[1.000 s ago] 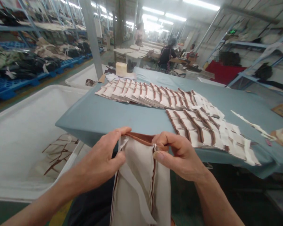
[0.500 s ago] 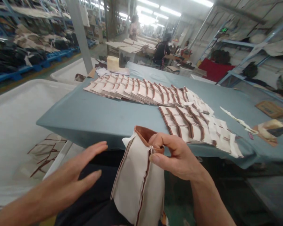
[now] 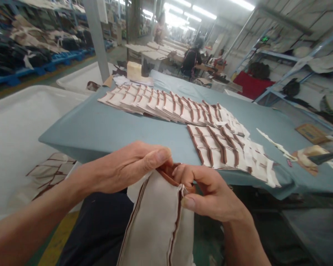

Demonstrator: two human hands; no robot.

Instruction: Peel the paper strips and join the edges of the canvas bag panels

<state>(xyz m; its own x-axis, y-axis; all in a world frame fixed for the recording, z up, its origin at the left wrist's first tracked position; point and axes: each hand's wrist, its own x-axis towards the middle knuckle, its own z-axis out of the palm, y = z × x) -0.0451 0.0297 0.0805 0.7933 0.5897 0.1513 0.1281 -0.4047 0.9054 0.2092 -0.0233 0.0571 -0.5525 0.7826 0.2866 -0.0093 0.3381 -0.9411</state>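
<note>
A cream cloth pouch with brown lining and brown-edged seams hangs in front of my lap, its mouth facing up. My right hand pinches the right side of the rim, thumb on the outer seam and fingers curled inside the opening. At the left side of the same rim is my left hand, its thumb lying along the closed fingers. The fingertips at the mouth are partly hidden. The lower end of the pouch runs out of view.
A blue-covered table stands ahead, bearing a long row of overlapping cream pieces and a second stack nearer right. White bins flank it on the left. A seated person is farther back. Shelving lines the right.
My left hand has moved right from open air to the pouch's rim and closed there. The right hand keeps its pinch, and the pouch's mouth sits slightly lower.
</note>
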